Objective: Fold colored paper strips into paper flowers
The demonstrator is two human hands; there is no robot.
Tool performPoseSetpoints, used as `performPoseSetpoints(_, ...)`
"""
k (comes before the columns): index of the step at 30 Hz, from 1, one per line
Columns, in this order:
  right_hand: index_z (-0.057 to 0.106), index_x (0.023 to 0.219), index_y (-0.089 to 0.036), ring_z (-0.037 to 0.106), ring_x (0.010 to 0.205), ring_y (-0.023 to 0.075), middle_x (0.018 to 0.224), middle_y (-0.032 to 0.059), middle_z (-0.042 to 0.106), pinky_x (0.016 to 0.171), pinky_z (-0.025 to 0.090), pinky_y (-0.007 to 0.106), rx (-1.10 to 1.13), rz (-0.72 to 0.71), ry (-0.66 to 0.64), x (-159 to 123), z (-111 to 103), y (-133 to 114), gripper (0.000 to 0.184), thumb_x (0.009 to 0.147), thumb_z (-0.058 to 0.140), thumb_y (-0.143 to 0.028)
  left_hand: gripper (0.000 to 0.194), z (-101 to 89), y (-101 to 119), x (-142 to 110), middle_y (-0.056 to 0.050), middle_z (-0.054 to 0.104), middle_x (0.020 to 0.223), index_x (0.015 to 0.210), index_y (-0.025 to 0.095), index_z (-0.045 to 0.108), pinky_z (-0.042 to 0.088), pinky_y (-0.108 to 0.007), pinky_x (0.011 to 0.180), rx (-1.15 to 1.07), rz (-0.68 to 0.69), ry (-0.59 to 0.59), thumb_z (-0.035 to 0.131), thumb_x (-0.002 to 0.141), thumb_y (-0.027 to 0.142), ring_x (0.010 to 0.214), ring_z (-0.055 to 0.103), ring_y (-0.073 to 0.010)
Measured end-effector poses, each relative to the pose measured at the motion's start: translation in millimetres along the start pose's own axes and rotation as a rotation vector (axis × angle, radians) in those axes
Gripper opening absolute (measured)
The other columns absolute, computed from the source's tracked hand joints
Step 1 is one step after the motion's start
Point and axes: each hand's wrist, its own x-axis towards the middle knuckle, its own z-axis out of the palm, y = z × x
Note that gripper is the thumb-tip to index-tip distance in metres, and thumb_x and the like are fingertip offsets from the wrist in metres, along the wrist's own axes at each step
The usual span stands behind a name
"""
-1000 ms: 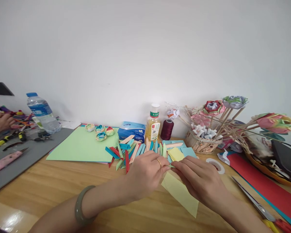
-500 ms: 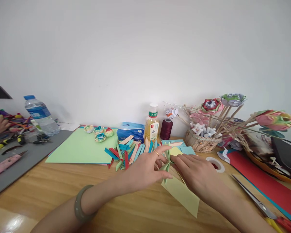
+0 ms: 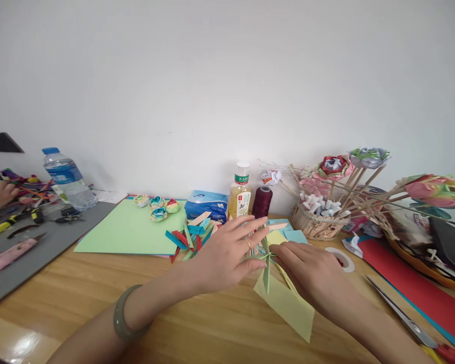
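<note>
My right hand [image 3: 307,265] is closed around the base of a folded green paper piece [image 3: 267,280], whose narrow flaps stick out up and down. From the left, my left hand [image 3: 231,253] reaches against these flaps with its fingers stretched out and its thumb apart. A gold ring is on one finger. Part of the paper piece is hidden behind the fingers. Under it lies a pale yellow paper sheet [image 3: 290,316] on the wooden table. Just behind my left hand is a pile of folded coloured paper strips [image 3: 185,240].
A green sheet stack [image 3: 125,232] carries several small paper flowers. Tissues [image 3: 207,205], a drink bottle [image 3: 242,194] and a thread spool [image 3: 262,202] stand behind. To the right are tape [image 3: 345,263], scissors [image 3: 402,316] and a basket [image 3: 318,226]. Another person's hand [image 3: 0,194] is at far left.
My left fingers have straightened and spread across the paper piece, where they were curled around it. The green flaps now stand more upright. My right hand keeps its hold.
</note>
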Motion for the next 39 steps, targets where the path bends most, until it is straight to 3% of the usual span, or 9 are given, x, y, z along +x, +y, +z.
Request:
performPoseSetpoints(5, 0.050, 0.074, -0.017, 0.047, 0.050, 0.0126, 0.059, 0.0010, 0.055, 0.047, 0.028, 0.022, -0.027, 0.017, 0.047, 0, 0, 1, 0.024, 0.087, 0.031, -0.012, 0.048, 6.9, -2, -1, -0.012, 0.044, 0.133, 0.126, 0.009, 0.042, 0.036, -0.043, 0.101, 0.130, 0.068, 0.078, 0.039, 0.087, 0.037, 0.127, 0.032, -0.0248)
performPoseSetpoints(11, 0.054, 0.081, -0.015, 0.048, 0.051, 0.0128, 0.059, 0.0014, 0.056, 0.048, 0.030, 0.023, -0.041, 0.003, 0.038, -1, 1, 1, 0.023, 0.088, 0.032, -0.012, 0.038, 7.0, -2, -1, -0.008, 0.045, 0.133, 0.122, 0.017, 0.048, 0.037, -0.050, 0.097, 0.262, 0.149, 0.100, 0.037, 0.088, 0.029, 0.127, 0.033, -0.0268)
performPoseSetpoints(16, 0.055, 0.083, -0.015, 0.051, 0.052, 0.0138, 0.061, 0.0018, 0.058, 0.048, 0.031, 0.023, -0.060, 0.011, 0.050, -1, 2, 1, 0.023, 0.088, 0.032, -0.014, 0.037, 8.9, -4, -1, -0.009, 0.053, 0.126, 0.118, 0.014, 0.050, 0.032, -0.052, 0.099, 0.362, 0.186, 0.155, 0.039, 0.088, 0.030, 0.123, 0.040, -0.0259)
performPoseSetpoints(24, 0.056, 0.086, -0.016, 0.052, 0.054, 0.0139, 0.063, 0.0024, 0.059, 0.048, 0.031, 0.024, -0.056, 0.025, 0.009, -3, 6, 1, 0.022, 0.087, 0.035, -0.013, 0.029, 12.6, -3, -2, -0.010, 0.063, 0.108, 0.105, 0.015, 0.056, 0.029, -0.051, 0.100, 0.346, 0.108, 0.222, 0.044, 0.084, 0.031, 0.116, 0.045, -0.0253)
performPoseSetpoints(29, 0.057, 0.086, -0.016, 0.052, 0.059, 0.0150, 0.064, 0.0025, 0.057, 0.055, 0.035, 0.026, -0.013, 0.010, -0.011, -3, 8, -5, 0.023, 0.089, 0.034, -0.014, 0.018, 19.0, -1, -1, -0.007, 0.064, 0.091, 0.091, 0.015, 0.056, 0.028, -0.047, 0.100, 0.287, 0.097, 0.274, 0.044, 0.078, 0.022, 0.109, 0.049, -0.0223)
performPoseSetpoints(34, 0.055, 0.079, -0.016, 0.048, 0.054, 0.0142, 0.060, 0.0014, 0.055, 0.051, 0.032, 0.025, -0.005, -0.004, 0.025, -2, 12, -10, 0.025, 0.089, 0.032, -0.013, 0.015, 23.8, 3, -1, -0.005, 0.059, 0.077, 0.085, 0.015, 0.054, 0.041, -0.039, 0.082, 0.270, 0.066, 0.188, 0.045, 0.075, 0.020, 0.080, 0.052, -0.0193)
performPoseSetpoints(39, 0.052, 0.078, -0.016, 0.050, 0.053, 0.0147, 0.060, 0.0015, 0.054, 0.047, 0.030, 0.025, -0.032, 0.022, 0.039, -4, 18, -10, 0.026, 0.089, 0.029, -0.012, 0.017, 26.6, 3, -4, -0.005, 0.058, 0.080, 0.086, 0.015, 0.052, 0.042, -0.031, 0.064, 0.303, 0.008, 0.073, 0.036, 0.085, 0.021, 0.075, 0.053, -0.0182)
